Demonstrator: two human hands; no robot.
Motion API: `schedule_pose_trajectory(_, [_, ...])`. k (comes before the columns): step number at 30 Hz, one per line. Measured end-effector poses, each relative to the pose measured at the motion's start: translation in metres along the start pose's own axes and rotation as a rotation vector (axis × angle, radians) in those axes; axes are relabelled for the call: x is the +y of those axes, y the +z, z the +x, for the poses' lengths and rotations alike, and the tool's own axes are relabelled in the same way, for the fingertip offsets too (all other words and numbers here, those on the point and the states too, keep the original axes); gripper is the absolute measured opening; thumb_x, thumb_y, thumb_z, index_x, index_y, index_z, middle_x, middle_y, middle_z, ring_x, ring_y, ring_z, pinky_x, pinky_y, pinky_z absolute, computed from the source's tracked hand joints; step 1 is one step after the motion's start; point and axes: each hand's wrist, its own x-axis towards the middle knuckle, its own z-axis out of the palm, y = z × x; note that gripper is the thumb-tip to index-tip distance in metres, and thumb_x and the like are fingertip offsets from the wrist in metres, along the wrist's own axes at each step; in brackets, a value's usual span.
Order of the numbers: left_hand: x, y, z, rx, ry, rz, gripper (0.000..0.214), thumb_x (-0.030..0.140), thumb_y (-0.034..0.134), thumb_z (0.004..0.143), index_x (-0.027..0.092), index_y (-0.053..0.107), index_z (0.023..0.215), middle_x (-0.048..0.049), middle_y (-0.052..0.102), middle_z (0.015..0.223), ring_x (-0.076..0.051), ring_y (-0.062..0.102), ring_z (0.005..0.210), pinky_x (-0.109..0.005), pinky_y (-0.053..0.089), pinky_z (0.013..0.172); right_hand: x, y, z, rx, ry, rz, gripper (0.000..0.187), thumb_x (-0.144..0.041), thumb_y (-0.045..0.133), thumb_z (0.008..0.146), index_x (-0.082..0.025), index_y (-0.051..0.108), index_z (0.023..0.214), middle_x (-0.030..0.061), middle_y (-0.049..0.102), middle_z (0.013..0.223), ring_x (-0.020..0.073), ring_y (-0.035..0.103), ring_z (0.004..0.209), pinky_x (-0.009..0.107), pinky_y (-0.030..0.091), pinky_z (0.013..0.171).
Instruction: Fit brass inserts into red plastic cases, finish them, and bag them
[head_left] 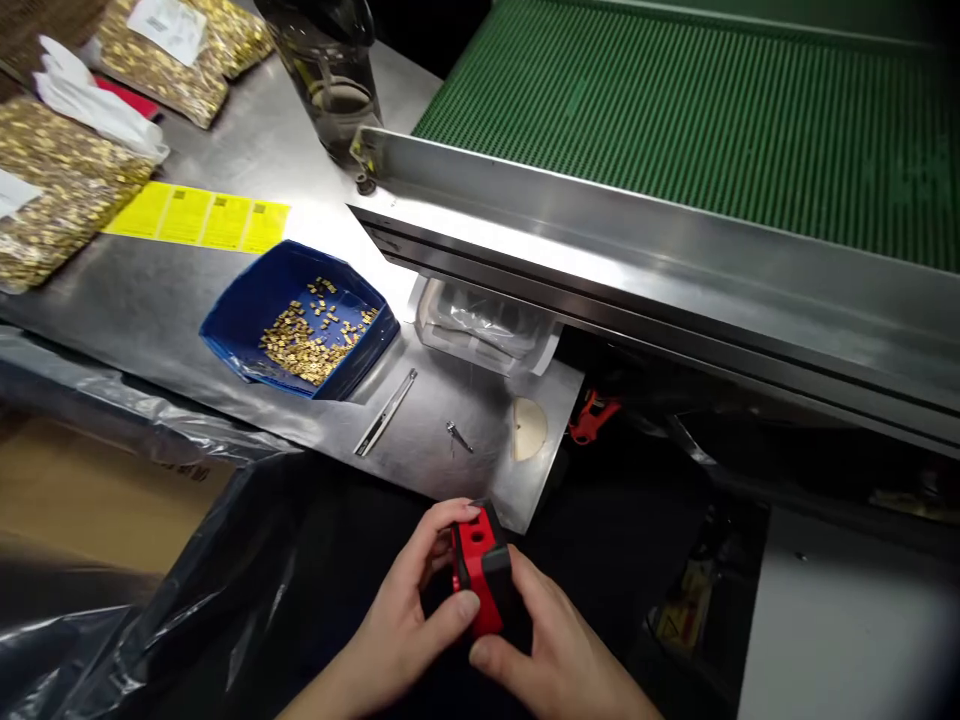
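Both bare hands, left hand (405,625) and right hand (551,650), clasp one boxy red-and-black plastic part (480,570) low at the steel table's (225,180) edge. One blue tray (247,315) holds many small brass pieces (307,335); three clear bags (52,190) hold more.

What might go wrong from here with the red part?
The red part is held in the left hand and right hand beyond the table edge; a slip would likely drop it onto the black plastic below. The pin and strip lie loose near that edge and might get knocked off.
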Motion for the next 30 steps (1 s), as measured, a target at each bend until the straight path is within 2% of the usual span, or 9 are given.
schedule_pose_trajectory(2, [-0.001,0.001,0.001,0.000,-0.040,-0.059,0.057,0.052,0.065,0.094,0.034,0.043,0.144,-0.0093,0.051,0.148,-0.033,0.055,0.133,-0.042,0.047,0.112,-0.001,0.002,0.001,0.006,-0.042,-0.002,0.044,-0.041,0.073,0.090,-0.028,0.064,0.131,0.0053,0.068,0.122,0.0254,0.064,0.112,0.037,0.049,0.105])
schedule_pose_trajectory(5, [-0.007,0.007,0.002,0.039,-0.048,-0.059,0.055,0.051,0.066,0.094,0.032,0.044,0.142,-0.0095,0.057,0.140,-0.031,0.059,0.127,-0.039,0.053,0.105,0.007,0.007,-0.005,0.051,-0.114,-0.021,0.036,-0.040,0.073,0.091,-0.027,0.068,0.124,0.0044,0.069,0.118,0.0242,0.063,0.112,0.034,0.048,0.102])
schedule_pose_trajectory(9, [-0.021,0.030,-0.006,0.106,-0.056,-0.054,0.051,0.050,0.063,0.096,0.028,0.046,0.139,-0.0106,0.064,0.130,-0.030,0.066,0.114,-0.037,0.058,0.092,0.038,0.014,-0.029,0.147,-0.153,-0.075,0.028,-0.047,0.070,0.093,-0.025,0.073,0.109,0.0042,0.071,0.106,0.0232,0.064,0.103,0.033,0.049,0.096])
schedule_pose_trajectory(12, [-0.026,0.050,-0.014,0.114,-0.028,0.045,0.039,0.048,0.059,0.098,0.028,0.056,0.132,-0.0100,0.059,0.139,-0.030,0.061,0.123,-0.038,0.055,0.099,0.064,0.019,-0.054,0.218,-0.170,-0.008,0.033,-0.051,0.057,0.100,-0.022,0.074,0.098,0.0046,0.069,0.092,0.0213,0.064,0.090,0.032,0.051,0.088])
schedule_pose_trajectory(15, [-0.024,0.066,-0.018,0.012,0.025,0.182,0.030,0.044,0.058,0.100,0.030,0.067,0.124,-0.0063,0.051,0.151,-0.029,0.050,0.137,-0.039,0.045,0.112,0.084,0.025,-0.075,0.228,-0.198,0.124,0.035,-0.049,0.054,0.101,-0.022,0.076,0.103,0.0060,0.072,0.097,0.0221,0.066,0.092,0.033,0.052,0.090])
schedule_pose_trajectory(18, [-0.019,0.077,-0.015,-0.050,0.031,0.264,0.027,0.043,0.057,0.101,0.030,0.075,0.116,-0.0058,0.060,0.142,-0.028,0.058,0.128,-0.039,0.046,0.109,0.094,0.030,-0.088,0.221,-0.196,0.211,0.032,-0.045,0.056,0.101,-0.022,0.077,0.110,0.0069,0.076,0.102,0.0236,0.070,0.095,0.034,0.052,0.093])
schedule_pose_trajectory(22, [-0.013,0.088,-0.008,-0.021,-0.035,0.223,0.027,0.039,0.058,0.100,0.025,0.081,0.100,-0.0068,0.073,0.123,-0.028,0.066,0.116,-0.039,0.051,0.101,0.099,0.033,-0.090,0.234,-0.196,0.203,0.031,-0.043,0.059,0.100,-0.021,0.079,0.108,0.0066,0.077,0.096,0.0232,0.070,0.089,0.034,0.053,0.091])
schedule_pose_trajectory(27, [-0.013,0.091,-0.003,-0.004,-0.150,0.125,0.032,0.045,0.059,0.098,0.024,0.083,0.103,-0.0070,0.077,0.116,-0.030,0.067,0.116,-0.044,0.049,0.107,0.104,0.032,-0.088,0.239,-0.168,0.222,0.033,-0.044,0.059,0.100,-0.021,0.078,0.114,0.0086,0.078,0.106,0.0253,0.071,0.098,0.035,0.053,0.092])
schedule_pose_trajectory(30, [-0.016,0.087,-0.002,0.063,-0.242,0.094,0.042,0.053,0.060,0.096,0.019,0.081,0.108,-0.0087,0.079,0.101,-0.029,0.072,0.096,-0.043,0.056,0.093,0.106,0.032,-0.085,0.224,-0.146,0.244,0.034,-0.044,0.059,0.100,-0.021,0.076,0.119,0.0090,0.077,0.111,0.0257,0.071,0.102,0.036,0.053,0.097])
